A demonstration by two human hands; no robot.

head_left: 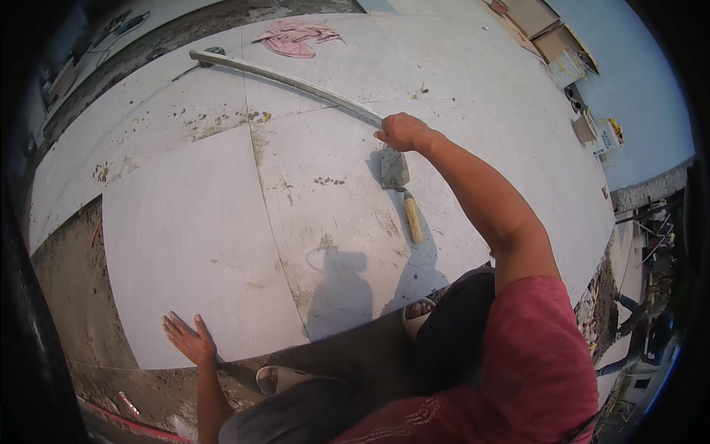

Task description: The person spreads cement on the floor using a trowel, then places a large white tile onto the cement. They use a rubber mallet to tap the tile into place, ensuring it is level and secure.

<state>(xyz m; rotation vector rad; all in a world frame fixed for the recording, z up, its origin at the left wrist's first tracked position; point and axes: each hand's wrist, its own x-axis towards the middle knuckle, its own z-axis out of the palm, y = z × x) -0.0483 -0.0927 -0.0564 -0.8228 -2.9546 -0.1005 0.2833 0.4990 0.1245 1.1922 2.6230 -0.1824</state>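
My left hand (pixel 189 338) lies flat with fingers spread on a large pale floor tile (pixel 192 222), near its front left edge. My right hand (pixel 404 133) is closed round the near end of a long straight metal bar (pixel 296 83), which slants away to the far left over the tiles. Just below that hand rests a trowel (pixel 413 218), its wooden handle pointing toward me and its blade smeared with grey mortar. Whether the bar touches the tiles along its length I cannot tell.
A pink cloth (pixel 296 37) lies on the far tiles. Bare mortar (pixel 70 288) borders the tile on the left. A red line (pixel 137 427) runs at the lower left. Buckets (pixel 584 126) stand by the blue wall (pixel 643 103). Mortar crumbs (pixel 329 181) dot the surface.
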